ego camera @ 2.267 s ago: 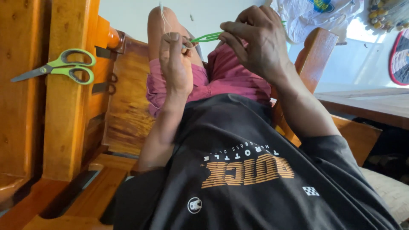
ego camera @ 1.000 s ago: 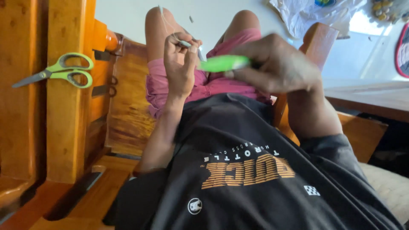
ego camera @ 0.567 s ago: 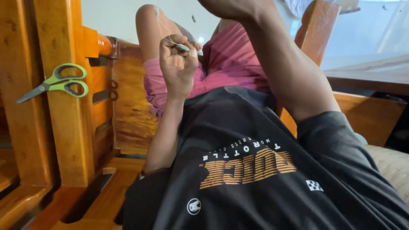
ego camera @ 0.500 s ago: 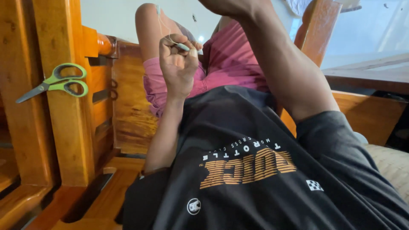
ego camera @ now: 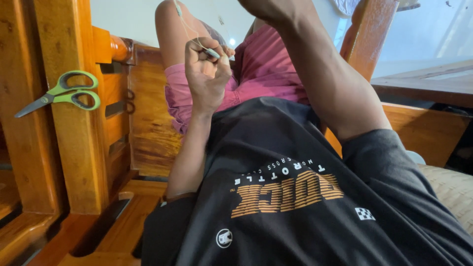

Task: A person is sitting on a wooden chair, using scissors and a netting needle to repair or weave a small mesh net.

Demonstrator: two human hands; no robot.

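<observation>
My left hand (ego camera: 207,74) is raised over my lap, fingers curled. Its thumb and forefinger pinch a small grey piece (ego camera: 214,52) on a thin pale cord (ego camera: 183,25) that runs up past my knee. My right hand (ego camera: 268,7) is lifted to the top edge of the view. Only its wrist and the heel of the hand show; the fingers and anything in them are cut off. My right forearm (ego camera: 330,79) crosses above my pink shorts (ego camera: 266,81) and black printed shirt (ego camera: 295,197).
Green-handled scissors (ego camera: 61,93) lie on the wooden armrest (ego camera: 74,148) at my left. The wooden chair frame (ego camera: 148,128) surrounds me, a wooden table edge (ego camera: 423,83) is at the right, and a woven cushion (ego camera: 448,187) sits at lower right.
My right hand, which held a green-handled tool near the left hand, has risen to the top edge and the tool is out of view. My left hand keeps its pinch.
</observation>
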